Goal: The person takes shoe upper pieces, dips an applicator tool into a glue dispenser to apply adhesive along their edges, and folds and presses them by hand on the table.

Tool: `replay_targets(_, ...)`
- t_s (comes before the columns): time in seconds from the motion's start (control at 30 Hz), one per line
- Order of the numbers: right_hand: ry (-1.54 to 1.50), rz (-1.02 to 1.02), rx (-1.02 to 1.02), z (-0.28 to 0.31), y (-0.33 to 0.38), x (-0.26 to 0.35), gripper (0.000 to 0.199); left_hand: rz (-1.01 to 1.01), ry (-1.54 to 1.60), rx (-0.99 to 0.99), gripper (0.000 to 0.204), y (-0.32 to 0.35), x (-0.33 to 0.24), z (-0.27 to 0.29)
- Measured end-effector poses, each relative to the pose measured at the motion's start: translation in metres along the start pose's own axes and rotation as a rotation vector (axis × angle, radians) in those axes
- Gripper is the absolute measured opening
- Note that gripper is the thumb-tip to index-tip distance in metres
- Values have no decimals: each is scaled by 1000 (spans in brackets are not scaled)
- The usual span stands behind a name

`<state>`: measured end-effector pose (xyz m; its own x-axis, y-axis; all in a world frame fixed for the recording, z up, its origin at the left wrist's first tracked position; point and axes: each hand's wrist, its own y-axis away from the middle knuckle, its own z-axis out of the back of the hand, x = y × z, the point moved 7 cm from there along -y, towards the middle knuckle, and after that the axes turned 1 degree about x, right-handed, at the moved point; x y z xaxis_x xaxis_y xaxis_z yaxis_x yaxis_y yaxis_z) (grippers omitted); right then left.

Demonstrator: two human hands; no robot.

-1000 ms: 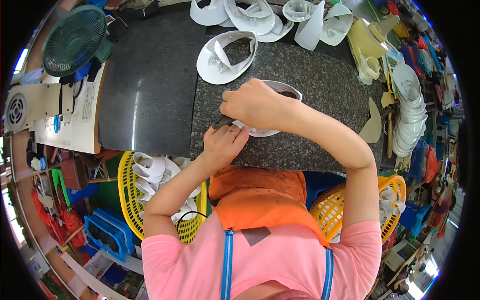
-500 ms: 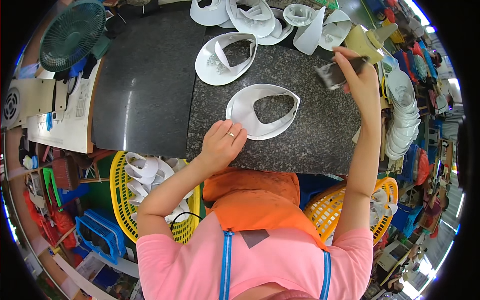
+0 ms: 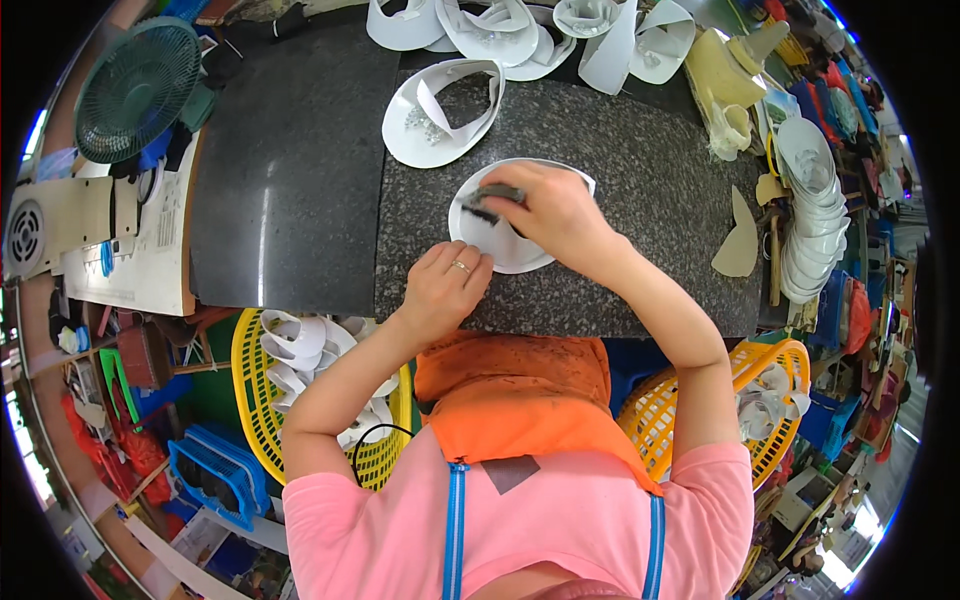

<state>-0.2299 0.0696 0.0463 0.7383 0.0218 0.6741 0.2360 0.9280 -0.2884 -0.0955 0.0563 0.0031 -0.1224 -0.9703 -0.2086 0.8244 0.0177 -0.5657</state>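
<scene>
A white shoe upper point(image 3: 500, 248) with a curved rim lies on the speckled dark stone slab point(image 3: 640, 290) in front of me. My left hand point(image 3: 447, 288) presses its closed fingers on the near left edge of it. Over the same piece is my right hand point(image 3: 565, 215), closed around a dark brush point(image 3: 498, 192). The brush's bristles are at the inner white surface, and my hand hides much of the opening. Just beyond lies another white upper point(image 3: 425, 140), with small clear bits inside.
Several more uppers point(image 3: 490, 40) line the slab's far edge. A yellowish glue pot point(image 3: 718, 80) stands at the far right, near a stack of white uppers point(image 3: 805, 235). Yellow baskets point(image 3: 250, 390) sit below on both sides. A green fan point(image 3: 138, 90) stands at far left.
My right hand has brought the brush from beside the glue pot, leftward and nearer, onto the white upper. My left hand stays on the upper's edge.
</scene>
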Motion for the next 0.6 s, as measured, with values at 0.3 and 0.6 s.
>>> replay_targets(0.3,49,107,605,23,21,10,20,-48,-13,3,22,-6,-1,5)
replay_targets(0.6,372,34,563,39,20,7,15,-60,7,23,23,-8,-1,-1)
